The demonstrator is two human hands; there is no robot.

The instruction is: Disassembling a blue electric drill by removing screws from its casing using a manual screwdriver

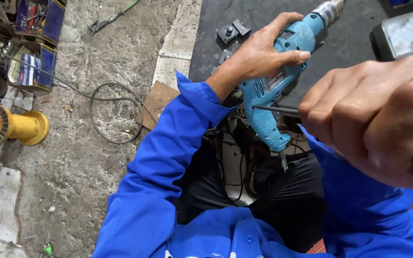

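The left hand (259,55) wraps its fingers (290,56) around the body of a blue electric drill (283,81), thumb over the top and the other fingers curled across the near side, so the grip is closed on the plastic casing. The drill is held up in front of the chest, above the lap, with its metal chuck (328,12) pointing up and away and its dimpled, textured handle hanging down toward the knees.

The right hand (374,114), close to the camera and somewhat blurred, is balled into a tight fist around a screwdriver (276,109). Only the thin, dark metal shaft shows, running level from the fist, and its tip meets the side of the drill just above the handle.

Both arms wear bright blue sleeves (168,157) with turned-up cuffs.

Beyond the drill lies a dark mat (254,14) with small black plastic parts (233,32) on it. On the rough, grey concrete floor (96,167) to the left are a loop of dark cable (115,114) and a yellow spool (13,126) lying on its side.
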